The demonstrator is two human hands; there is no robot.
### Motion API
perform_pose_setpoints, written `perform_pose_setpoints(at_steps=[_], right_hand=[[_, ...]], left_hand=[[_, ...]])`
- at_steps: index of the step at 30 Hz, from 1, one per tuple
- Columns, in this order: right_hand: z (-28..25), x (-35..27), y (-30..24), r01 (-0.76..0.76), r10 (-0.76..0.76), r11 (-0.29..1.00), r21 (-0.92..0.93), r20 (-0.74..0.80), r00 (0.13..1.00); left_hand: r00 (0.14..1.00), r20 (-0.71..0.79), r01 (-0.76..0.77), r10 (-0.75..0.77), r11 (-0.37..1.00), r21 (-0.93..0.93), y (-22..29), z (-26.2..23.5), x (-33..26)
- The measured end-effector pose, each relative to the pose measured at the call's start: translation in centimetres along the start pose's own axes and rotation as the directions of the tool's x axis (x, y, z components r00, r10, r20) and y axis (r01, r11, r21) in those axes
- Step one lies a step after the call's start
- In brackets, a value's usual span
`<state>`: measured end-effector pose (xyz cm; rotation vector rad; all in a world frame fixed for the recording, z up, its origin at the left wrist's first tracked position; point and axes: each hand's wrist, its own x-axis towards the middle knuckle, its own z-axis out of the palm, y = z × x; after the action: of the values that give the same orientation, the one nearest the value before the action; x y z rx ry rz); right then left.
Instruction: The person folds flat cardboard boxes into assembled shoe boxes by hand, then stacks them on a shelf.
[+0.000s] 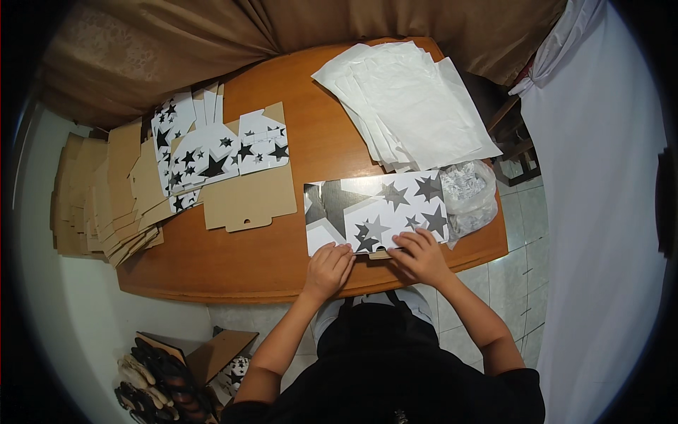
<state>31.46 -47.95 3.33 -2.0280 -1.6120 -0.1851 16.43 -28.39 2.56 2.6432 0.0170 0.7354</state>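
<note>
A flat white cardboard box (374,212) with black and grey stars lies lengthwise near the front edge of the table, its lid down. My left hand (330,268) grips its front edge near the left corner, with the fingers bent together. Farther right along that same edge, my right hand (421,258) has its fingers over the lid and its thumb low at the front. Between the hands, a small brown tab (379,255) with a notch sticks out at the front. The undersides of my fingers are hidden.
Stacked brown cardboard blanks (134,184) and star-printed cardboard pieces (212,155) cover the table's left side. White sheets (417,106) lie at the back right. A clear plastic bag (470,198) touches the box's right end. On the floor at lower left is an open carton (219,357) beside dark and pale shoe-like items.
</note>
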Motion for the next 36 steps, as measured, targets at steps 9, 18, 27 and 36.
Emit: perform_pose_setpoints(at_steps=[9, 18, 27, 36], right_hand=[[1.2, -0.8, -0.9, 0.025, -0.025, 0.997, -0.072, 0.012, 1.0], [1.6, -0.9, -0.3, 0.073, -0.081, 0.985, -0.155, -0.047, 0.996], [1.1, -0.5, -0.2, 0.073, -0.079, 0.99, -0.117, -0.047, 0.996], [1.2, -0.6, -0.1, 0.102, -0.111, 0.984, -0.146, -0.058, 0.992]], left_hand=[[0.997, 0.017, -0.073, 0.073, 0.997, -0.016, 1.7, 2.1, -0.3], [0.993, -0.11, -0.054, 0.054, 0.999, -0.005, 0.9, 3.7, -0.5], [0.991, -0.12, -0.063, 0.065, 0.998, 0.018, 1.2, 4.0, -0.3], [0.986, -0.148, -0.067, 0.077, 0.995, 0.071, 1.3, 4.5, -0.5]])
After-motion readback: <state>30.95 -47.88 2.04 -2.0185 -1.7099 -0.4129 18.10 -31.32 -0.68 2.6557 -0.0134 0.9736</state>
